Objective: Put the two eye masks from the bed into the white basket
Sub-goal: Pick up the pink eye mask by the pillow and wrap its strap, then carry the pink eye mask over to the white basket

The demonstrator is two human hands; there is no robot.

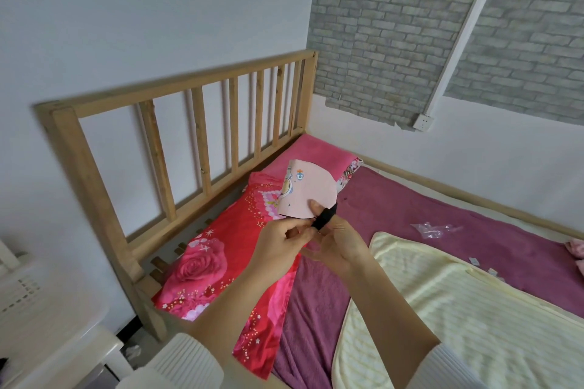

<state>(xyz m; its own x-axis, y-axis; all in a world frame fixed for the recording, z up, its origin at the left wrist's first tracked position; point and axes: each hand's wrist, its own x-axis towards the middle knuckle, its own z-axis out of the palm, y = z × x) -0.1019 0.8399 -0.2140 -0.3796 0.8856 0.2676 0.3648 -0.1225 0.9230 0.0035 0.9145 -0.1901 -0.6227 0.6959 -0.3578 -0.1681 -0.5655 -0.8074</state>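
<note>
A pale pink eye mask [311, 189] with small cartoon prints and a black strap is held up above the bed, over the red rose pillow. My right hand [339, 238] pinches its lower edge with the thumb on the fabric and the black strap across the fingers. My left hand [282, 243] grips the same lower edge from the left. The white basket [22, 290] stands at the far left, blurred, beside the bed. A second eye mask is not clearly visible.
The wooden slatted headboard [196, 123] runs behind the red rose pillow [221, 259] and a pink pillow [319, 150]. A yellow striped blanket [458, 309] covers the near right of the purple sheet [442, 215]. A clear plastic wrapper [434, 229] and pink cloth [576, 248] lie further right.
</note>
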